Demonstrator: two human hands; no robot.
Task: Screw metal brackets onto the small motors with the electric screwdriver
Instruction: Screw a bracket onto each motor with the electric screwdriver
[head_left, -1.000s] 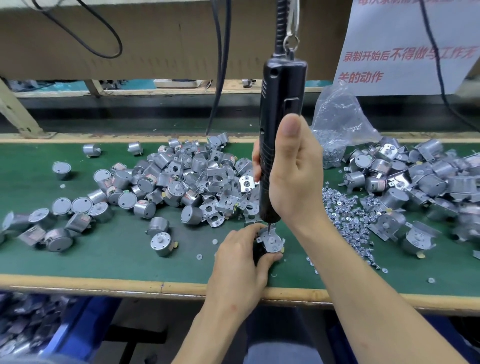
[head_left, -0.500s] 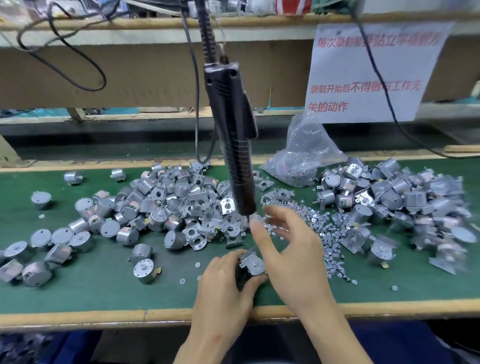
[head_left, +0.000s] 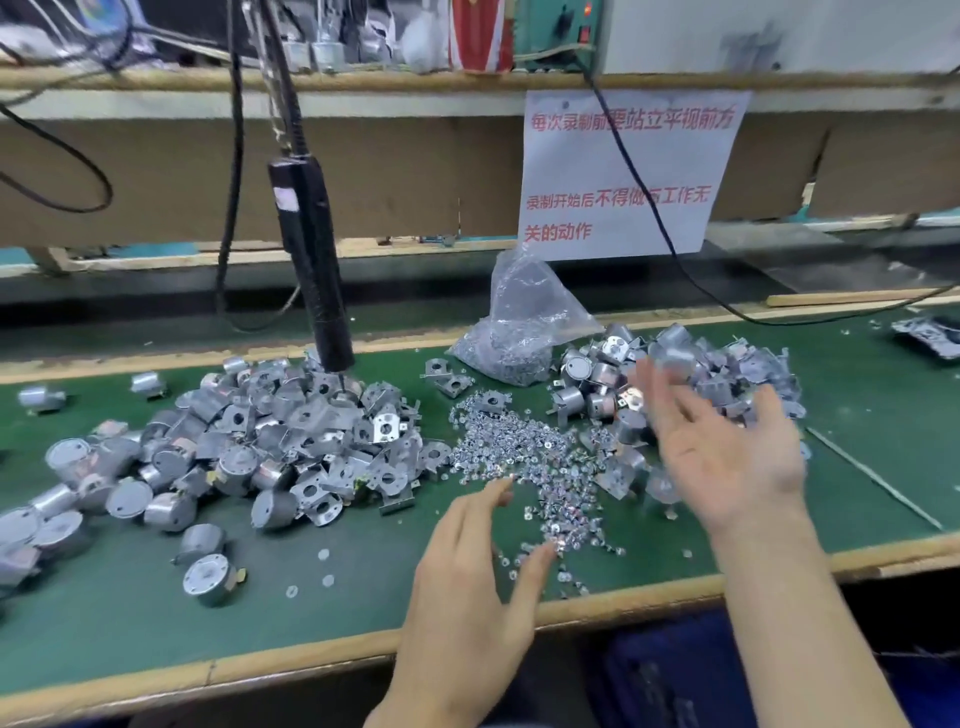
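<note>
Above green bench (head_left: 130, 613): 2 spread, empty hands (head_left: 467, 587) (head_left: 727, 457), 1 screwdriver (head_left: 311, 260), 2 motor heaps (head_left: 270, 441) (head_left: 691, 374)

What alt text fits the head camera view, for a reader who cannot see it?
A left hand and right hand, both open and empty, hover over a green bench strewn with loose screws. Heaps of small motors lie either side; a black electric screwdriver hangs above the left heap.

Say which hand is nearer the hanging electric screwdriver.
Left. The left hand is at the loose screws, below-right of the electric screwdriver; the right hand is farther right, over the right-hand motor pile.
</note>
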